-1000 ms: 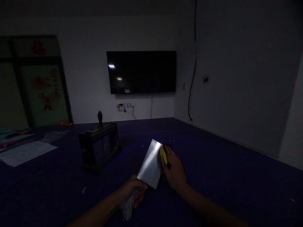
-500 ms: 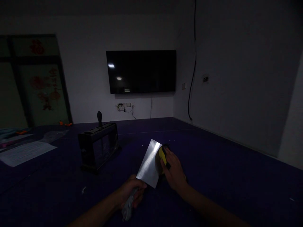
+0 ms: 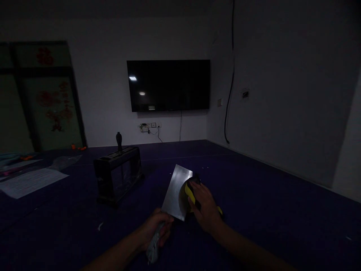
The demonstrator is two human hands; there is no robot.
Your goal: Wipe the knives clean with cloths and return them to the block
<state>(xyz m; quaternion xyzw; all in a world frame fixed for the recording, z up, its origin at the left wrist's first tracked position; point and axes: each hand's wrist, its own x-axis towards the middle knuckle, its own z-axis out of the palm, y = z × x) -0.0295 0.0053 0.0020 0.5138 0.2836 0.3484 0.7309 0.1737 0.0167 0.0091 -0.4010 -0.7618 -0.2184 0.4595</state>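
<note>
My left hand (image 3: 159, 227) is closed around the handle of a cleaver (image 3: 174, 192), whose grip looks wrapped in clear plastic. The broad, shiny blade tilts up and away from me. On the blade's right side, my right hand (image 3: 207, 207) presses a black-and-yellow cloth or pad (image 3: 189, 191), its fingers curled over it. Dim light hides its exact kind, and a second yellow bit shows beyond the wrist. Left of the blade stands a black knife block (image 3: 117, 173) with a see-through side and a dark handle (image 3: 119, 141) sticking up from its top.
A dark purple-blue surface (image 3: 248, 188) spreads under everything. Printed paper (image 3: 34, 182) and crumpled clear plastic (image 3: 64, 162) lie at the left, with small orange things (image 3: 78, 147) behind. A television (image 3: 170, 86) hangs on the far wall; a black cable (image 3: 229, 94) runs down the corner.
My right hand and the black-and-yellow cloth or pad have shifted slightly left and down across the blade. The blade has tipped a little, and its bright glare has faded.
</note>
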